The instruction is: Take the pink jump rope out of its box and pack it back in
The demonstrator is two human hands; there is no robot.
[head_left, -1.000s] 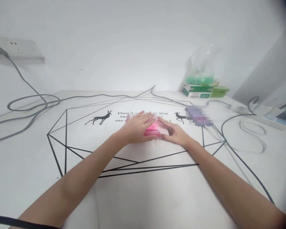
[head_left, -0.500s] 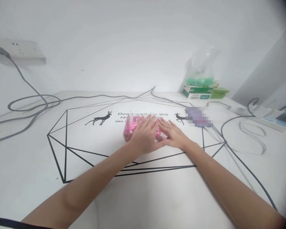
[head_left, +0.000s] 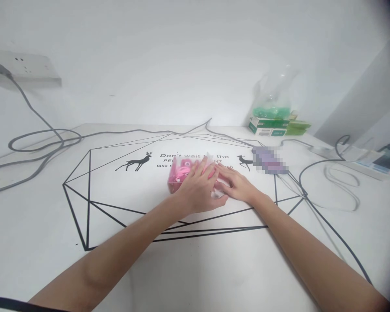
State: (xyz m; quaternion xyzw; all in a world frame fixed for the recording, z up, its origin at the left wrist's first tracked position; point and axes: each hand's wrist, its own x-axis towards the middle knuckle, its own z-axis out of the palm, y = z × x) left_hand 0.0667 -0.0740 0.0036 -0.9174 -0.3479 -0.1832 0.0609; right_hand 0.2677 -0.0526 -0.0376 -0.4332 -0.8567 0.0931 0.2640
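We have our left hand (head_left: 199, 186) laid over a clear, pink-tinted box (head_left: 173, 175), its fingers extended and its thumb held out towards our right hand (head_left: 238, 184). That left palm looks pressed on the box rather than wrapped round it. Our right hand sits just beside, at the box's right end, its fingers bent and near the left fingertips; we cannot tell whether it pinches anything. Past the left hand's outer edge, we see pink contents (head_left: 181, 173) through the box, partly covered by the fingers.

Under both hands is the white tabletop (head_left: 188, 268), with printed words (head_left: 170, 155) beyond the fingers. A printed black deer (head_left: 136, 161) is left of the left hand; another (head_left: 245, 161) is just beyond the right one. To the right hand's right, we make out a pixelated purplish thing (head_left: 269, 160), and farther off, a clear bag with green contents (head_left: 271, 112) on green-and-white boxes (head_left: 268, 125). Well out to the left hand's left, a grey cable (head_left: 63, 141) loops below a wall socket panel (head_left: 29, 65).
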